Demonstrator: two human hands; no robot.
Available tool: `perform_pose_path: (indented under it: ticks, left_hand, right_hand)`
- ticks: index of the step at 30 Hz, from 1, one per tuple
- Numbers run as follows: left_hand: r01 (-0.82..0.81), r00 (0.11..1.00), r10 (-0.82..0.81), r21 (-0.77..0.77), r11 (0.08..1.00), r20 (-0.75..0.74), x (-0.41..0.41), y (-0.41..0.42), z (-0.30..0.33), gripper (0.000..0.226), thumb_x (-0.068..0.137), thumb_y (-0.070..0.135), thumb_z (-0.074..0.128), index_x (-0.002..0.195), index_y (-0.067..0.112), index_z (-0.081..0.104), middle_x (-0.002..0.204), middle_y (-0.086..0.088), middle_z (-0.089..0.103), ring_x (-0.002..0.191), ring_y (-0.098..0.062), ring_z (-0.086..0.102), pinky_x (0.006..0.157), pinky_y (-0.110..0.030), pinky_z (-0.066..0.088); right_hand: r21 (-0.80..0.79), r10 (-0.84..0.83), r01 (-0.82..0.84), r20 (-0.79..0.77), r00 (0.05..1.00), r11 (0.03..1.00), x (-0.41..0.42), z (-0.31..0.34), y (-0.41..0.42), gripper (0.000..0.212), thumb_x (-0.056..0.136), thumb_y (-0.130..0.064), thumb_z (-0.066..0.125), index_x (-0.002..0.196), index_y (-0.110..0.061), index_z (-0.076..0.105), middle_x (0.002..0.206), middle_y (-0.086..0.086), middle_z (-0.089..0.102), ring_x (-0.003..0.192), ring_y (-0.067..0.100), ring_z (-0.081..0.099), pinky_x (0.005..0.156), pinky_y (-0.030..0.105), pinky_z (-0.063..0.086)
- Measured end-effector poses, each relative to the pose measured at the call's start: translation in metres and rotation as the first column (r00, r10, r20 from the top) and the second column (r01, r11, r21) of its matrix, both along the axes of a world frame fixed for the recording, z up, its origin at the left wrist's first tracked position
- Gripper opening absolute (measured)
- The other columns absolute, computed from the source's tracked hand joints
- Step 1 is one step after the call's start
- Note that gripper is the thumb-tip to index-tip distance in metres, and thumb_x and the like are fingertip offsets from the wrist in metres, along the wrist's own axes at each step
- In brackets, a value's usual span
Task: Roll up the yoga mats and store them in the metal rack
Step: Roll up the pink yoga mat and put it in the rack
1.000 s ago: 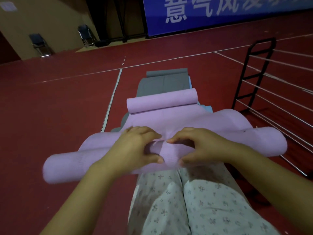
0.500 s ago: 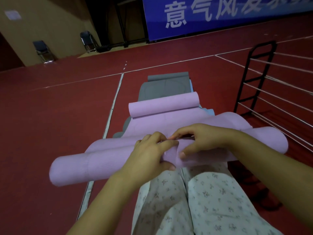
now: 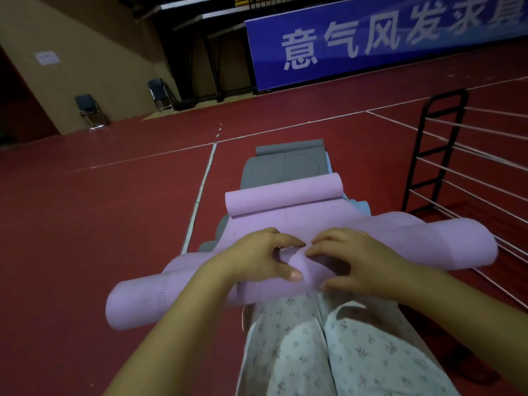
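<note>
A purple yoga mat lies along the red floor ahead of the person's knees, its near end wound into a thick roll that spans crosswise over their lap, its far end curled into a smaller roll; the left hand grips the middle of the near roll, fingers over the top and thumb on the near side; the right hand grips it just beside, fingertips nearly meeting the left's. A grey mat lies under the purple one, stretching farther away; the black metal rack stands to the right, near the roll's right end, its pale rails bare.
</note>
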State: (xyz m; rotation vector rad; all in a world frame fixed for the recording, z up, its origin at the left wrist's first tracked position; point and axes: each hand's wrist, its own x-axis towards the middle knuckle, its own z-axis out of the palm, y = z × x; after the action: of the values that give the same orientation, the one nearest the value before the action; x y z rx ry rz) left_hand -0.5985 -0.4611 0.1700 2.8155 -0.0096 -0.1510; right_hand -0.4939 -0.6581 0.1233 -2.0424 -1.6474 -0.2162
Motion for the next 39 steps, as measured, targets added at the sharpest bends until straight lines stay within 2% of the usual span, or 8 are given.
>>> perform_pose_path:
  ticks: [3, 8, 13, 19, 25, 28, 35, 39]
  left_hand:
    - [0.002, 0.997, -0.003, -0.018, 1.000, -0.072, 0.007, 0.005, 0.006, 0.063, 0.076, 0.043, 0.076, 0.134, 0.033, 0.051, 0.126, 0.001, 0.055, 0.110, -0.015, 0.054, 0.093, -0.022, 0.040]
    - [0.008, 0.998, -0.008, -0.007, 1.000, -0.060, 0.012, 0.008, 0.006, 0.064, 0.074, 0.044, 0.076, 0.132, 0.029, 0.053, 0.124, 0.002, 0.058, 0.105, -0.014, 0.057, 0.092, -0.022, 0.042]
    - [0.021, 0.990, -0.028, 0.052, 0.998, 0.139, -0.002, 0.008, -0.005, 0.065, 0.076, 0.046, 0.074, 0.131, 0.021, 0.052, 0.118, -0.003, 0.053, 0.109, -0.019, 0.053, 0.095, -0.029, 0.041]
    - [0.078, 0.921, -0.148, 0.203, 0.976, 0.361, -0.017, -0.008, -0.016, 0.046, 0.074, 0.058, 0.052, 0.114, 0.037, 0.061, 0.106, 0.001, 0.057, 0.091, -0.026, 0.059, 0.075, -0.039, 0.051]
    - [-0.025, 0.934, -0.058, 0.229, 0.973, 0.351, -0.011, -0.014, -0.030, 0.061, 0.067, 0.050, 0.065, 0.125, 0.036, 0.052, 0.118, 0.003, 0.052, 0.103, -0.025, 0.054, 0.086, -0.037, 0.043]
    - [-0.057, 0.940, 0.001, 0.153, 0.987, 0.342, -0.004, -0.009, -0.026, 0.062, 0.065, 0.051, 0.065, 0.125, 0.034, 0.055, 0.115, 0.001, 0.056, 0.100, -0.028, 0.057, 0.085, -0.040, 0.047]
    - [-0.037, 0.976, 0.013, 0.104, 0.994, 0.219, 0.014, -0.001, -0.011, 0.063, 0.076, 0.042, 0.075, 0.133, 0.032, 0.051, 0.116, -0.002, 0.052, 0.100, -0.022, 0.056, 0.076, -0.023, 0.034]
    - [-0.034, 0.988, 0.020, 0.084, 0.996, 0.152, 0.021, 0.003, -0.003, 0.062, 0.076, 0.042, 0.074, 0.132, 0.033, 0.051, 0.114, -0.002, 0.053, 0.100, -0.020, 0.055, 0.079, -0.024, 0.037]
  right_hand:
    - [-0.023, -0.043, 0.044, 0.026, 0.999, 0.999, -0.001, -0.006, 0.000, 0.063, 0.060, -0.057, 0.060, 0.116, -0.026, 0.064, 0.115, -0.002, 0.065, 0.103, 0.013, 0.060, 0.086, 0.025, 0.041]
    - [-0.012, -0.019, 0.019, -0.063, 0.998, 1.000, 0.009, -0.005, 0.004, 0.064, 0.059, -0.054, 0.064, 0.116, -0.026, 0.064, 0.114, -0.005, 0.064, 0.103, 0.010, 0.057, 0.087, 0.026, 0.046]
    - [-0.020, -0.005, 0.002, -0.160, 0.987, 1.000, 0.015, -0.001, 0.006, 0.064, 0.059, -0.054, 0.069, 0.117, -0.026, 0.064, 0.113, -0.009, 0.063, 0.102, 0.002, 0.054, 0.088, 0.020, 0.044]
    - [-0.145, -0.067, 0.031, -0.250, 0.966, 0.989, 0.023, 0.015, 0.013, 0.060, 0.058, -0.051, 0.066, 0.116, -0.038, 0.060, 0.109, -0.015, 0.061, 0.100, -0.001, 0.054, 0.089, 0.019, 0.043]
    - [-0.223, -0.070, -0.006, -0.332, 0.941, 0.975, 0.038, 0.023, 0.021, 0.052, 0.063, -0.039, 0.075, 0.113, -0.040, 0.061, 0.106, -0.024, 0.060, 0.102, -0.007, 0.053, 0.088, 0.009, 0.039]
    - [-0.258, -0.066, -0.035, -0.375, 0.925, 0.966, 0.049, 0.026, 0.027, 0.044, 0.069, -0.030, 0.080, 0.105, -0.046, 0.060, 0.108, -0.027, 0.062, 0.103, -0.010, 0.055, 0.093, 0.014, 0.041]
    - [-0.309, -0.095, -0.039, -0.406, 0.909, 0.950, 0.060, 0.026, 0.035, 0.039, 0.060, -0.059, 0.069, 0.097, -0.058, 0.058, 0.109, -0.024, 0.064, 0.103, -0.004, 0.059, 0.097, 0.029, 0.046]
    - [-0.314, -0.124, 0.000, -0.377, 0.918, 0.949, 0.058, 0.028, 0.036, 0.039, 0.067, -0.055, 0.072, 0.103, -0.054, 0.056, 0.112, -0.023, 0.063, 0.105, -0.003, 0.057, 0.098, 0.024, 0.044]
